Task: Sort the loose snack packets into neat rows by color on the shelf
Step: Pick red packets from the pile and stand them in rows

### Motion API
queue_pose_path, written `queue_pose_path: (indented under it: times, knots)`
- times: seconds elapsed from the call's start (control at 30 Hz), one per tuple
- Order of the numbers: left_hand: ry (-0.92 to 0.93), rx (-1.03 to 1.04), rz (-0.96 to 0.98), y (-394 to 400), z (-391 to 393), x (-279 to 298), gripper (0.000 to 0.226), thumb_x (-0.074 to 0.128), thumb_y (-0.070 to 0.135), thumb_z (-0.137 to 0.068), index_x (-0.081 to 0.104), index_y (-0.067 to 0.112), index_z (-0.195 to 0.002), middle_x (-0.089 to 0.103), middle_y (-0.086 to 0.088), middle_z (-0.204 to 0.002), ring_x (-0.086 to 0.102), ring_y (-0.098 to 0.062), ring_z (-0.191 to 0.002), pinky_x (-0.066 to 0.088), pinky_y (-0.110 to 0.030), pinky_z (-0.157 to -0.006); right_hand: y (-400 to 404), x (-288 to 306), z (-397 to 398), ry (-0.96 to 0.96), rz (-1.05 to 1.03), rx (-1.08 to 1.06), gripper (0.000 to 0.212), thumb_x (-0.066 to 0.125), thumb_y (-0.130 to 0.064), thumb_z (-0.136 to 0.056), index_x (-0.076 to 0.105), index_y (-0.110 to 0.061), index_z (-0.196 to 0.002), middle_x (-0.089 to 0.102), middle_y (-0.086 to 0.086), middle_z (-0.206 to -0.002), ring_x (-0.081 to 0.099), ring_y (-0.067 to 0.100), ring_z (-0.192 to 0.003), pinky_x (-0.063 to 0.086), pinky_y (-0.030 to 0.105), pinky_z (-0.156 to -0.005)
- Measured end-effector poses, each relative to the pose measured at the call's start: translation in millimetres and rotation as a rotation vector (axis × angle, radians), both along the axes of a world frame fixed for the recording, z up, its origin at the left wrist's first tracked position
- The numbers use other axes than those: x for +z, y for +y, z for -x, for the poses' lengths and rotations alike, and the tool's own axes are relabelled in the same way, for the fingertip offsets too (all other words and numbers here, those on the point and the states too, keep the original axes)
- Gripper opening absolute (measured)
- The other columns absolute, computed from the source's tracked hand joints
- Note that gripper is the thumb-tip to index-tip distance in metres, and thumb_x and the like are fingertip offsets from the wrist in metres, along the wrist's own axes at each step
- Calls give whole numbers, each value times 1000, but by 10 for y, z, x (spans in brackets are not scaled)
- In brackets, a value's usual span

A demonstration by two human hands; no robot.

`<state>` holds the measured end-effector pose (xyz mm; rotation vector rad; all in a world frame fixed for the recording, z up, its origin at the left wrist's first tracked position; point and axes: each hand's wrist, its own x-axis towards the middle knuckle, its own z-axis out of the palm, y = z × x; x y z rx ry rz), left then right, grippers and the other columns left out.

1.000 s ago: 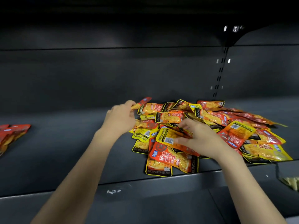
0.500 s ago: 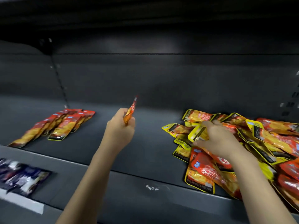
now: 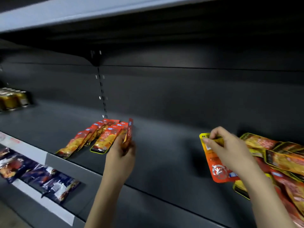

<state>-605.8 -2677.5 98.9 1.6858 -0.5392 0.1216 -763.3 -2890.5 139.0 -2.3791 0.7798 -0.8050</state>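
My left hand [image 3: 121, 157] grips a red packet [image 3: 129, 134] edge-on, held upright just right of two short rows of red packets [image 3: 97, 137] lying on the dark shelf [image 3: 164, 155]. My right hand [image 3: 228, 149] pinches the top of a yellow-edged packet [image 3: 207, 139] at the left border of a loose heap of red and yellow packets [image 3: 279, 160] on the right. An orange-red packet [image 3: 219, 168] lies partly under that hand.
Gold cans [image 3: 13, 99] stand at the far left of the same shelf. Dark blue packets [image 3: 39, 176] lie on the lower shelf at the bottom left. A shelf board [image 3: 65, 12] hangs overhead. A bare stretch of shelf separates the red rows from the heap.
My view swung left. My left hand carried the red packet from the heap across to the red rows. My right hand stayed at the heap's left border and now pinches a yellow-edged packet.
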Motion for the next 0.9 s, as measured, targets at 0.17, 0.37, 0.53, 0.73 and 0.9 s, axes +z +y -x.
queue_pose_path:
  times: [0.17,0.37,0.53,0.73,0.9]
  knots:
    - [-3,-26,44,371,-603,30,15,55,1,-87,56,14,-82,55,7,-60,45,-9,-58,36,-19,-53,427,-63,-699,-52,-59,-42,6,57,-24,-90,51,-24,-91,47,1,-95,46,16,-79,27,29,-61]
    - [111,41,204,901,-1426,114,17,53,-2,-89,61,12,-86,63,-4,-73,54,-8,-64,42,-13,-61,1000,-95,-1484,-24,-285,136,61,53,2,-82,33,-48,-110,39,-5,-113,51,3,-91,41,16,-67]
    - [141,61,176,1272,-2013,142,14,50,0,-89,59,9,-82,61,-15,-75,52,-17,-66,39,-27,-61,1388,-163,-2076,-206,-349,172,110,65,7,-78,0,-65,-130,67,-5,-88,66,17,-82,51,30,-79]
    - [214,-17,183,1489,-2229,172,12,53,4,-88,56,13,-80,63,-11,-77,56,-18,-71,42,-31,-67,1615,-268,-2458,-385,-454,83,51,72,5,-74,60,-27,-112,74,-6,-88,70,17,-86,54,45,-88]
    - [233,-64,149,1496,-2210,130,13,53,7,-91,57,15,-82,65,-6,-75,57,-15,-69,43,-26,-65,1772,-284,-2424,-464,-639,185,20,57,-5,-91,65,-24,-93,73,-15,-82,69,2,-81,53,21,-72]
